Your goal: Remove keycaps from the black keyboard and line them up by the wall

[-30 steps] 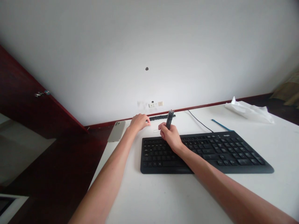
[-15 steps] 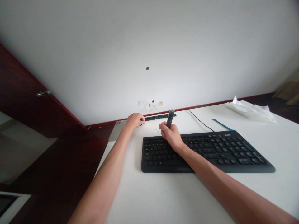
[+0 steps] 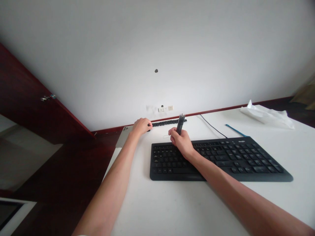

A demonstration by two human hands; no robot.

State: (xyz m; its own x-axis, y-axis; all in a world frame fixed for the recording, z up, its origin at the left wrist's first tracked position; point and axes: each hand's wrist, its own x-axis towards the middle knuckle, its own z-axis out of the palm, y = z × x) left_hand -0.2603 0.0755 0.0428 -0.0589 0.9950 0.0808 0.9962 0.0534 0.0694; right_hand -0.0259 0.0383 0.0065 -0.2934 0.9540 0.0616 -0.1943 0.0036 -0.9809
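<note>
The left hand (image 3: 141, 127) rests at the far edge of the white table (image 3: 157, 205), curled loosely and palm down, with its fingers (image 3: 149, 124) at the left end of a strip of black keys (image 3: 168, 123); I cannot tell whether they grip the strip or only touch it. The right hand (image 3: 180, 143) is closed in a narrow grip around a dark stick (image 3: 180, 124), which stands nearly upright above the fist with a slight tilt. That hand sits over the top left part of a black keyboard (image 3: 221, 159), and the stick's top end rises beyond the keyboard's far edge, close to the strip. A thin pale outline (image 3: 166, 136), too faint to name, lies on the table between the strip and the keyboard. A pale phone (image 3: 123, 136) lies just left of the left hand at the table's corner, its edge partly behind the hand. Farther right, a black cable (image 3: 213, 126) runs toward the keyboard, a thin blue stick (image 3: 235, 130) lies behind it, and a crumpled white plastic bag (image 3: 267, 116) sits near the far right edge. Above the table, two wall sockets (image 3: 165, 108) are set low on the white wall (image 3: 157, 39), with a dark red door (image 3: 24, 95) to the left.
</note>
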